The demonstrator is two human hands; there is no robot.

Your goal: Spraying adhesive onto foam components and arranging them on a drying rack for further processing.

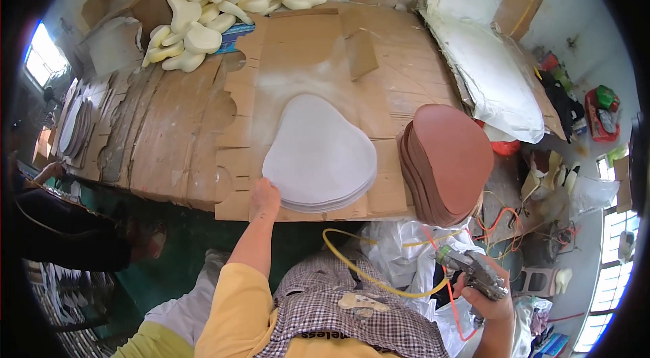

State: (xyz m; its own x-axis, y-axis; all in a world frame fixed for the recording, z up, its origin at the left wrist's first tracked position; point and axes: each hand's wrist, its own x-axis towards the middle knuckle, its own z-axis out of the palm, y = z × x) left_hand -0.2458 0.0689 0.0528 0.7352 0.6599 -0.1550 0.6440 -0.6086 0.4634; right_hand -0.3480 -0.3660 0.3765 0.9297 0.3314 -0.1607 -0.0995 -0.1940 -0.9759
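A stack of light grey, rounded-triangular sheets (321, 148) lies near the front edge of the cardboard-covered table. At its lower left edge my left hand (265, 198) is closed, its fingertips pinching the rim of the top sheet. In my right hand (489, 302), off the table at the lower right, is a worn spray gun (477, 272). A yellow hose (359, 270) loops from the gun across my checked apron. Just right of the grey stack stands a taller stack of reddish-brown sheets (452, 158) of similar shape, hanging slightly over the table edge.
Cream foam saddle pads (203, 12) are heaped at the back left. Cardboard (298, 39) covers the table. A white padded sheet (484, 53) lies at the right. Another person's hand (51, 172) shows at the far left. Orange tubing (501, 219) and plastic sheeting (399, 249) hang below the table.
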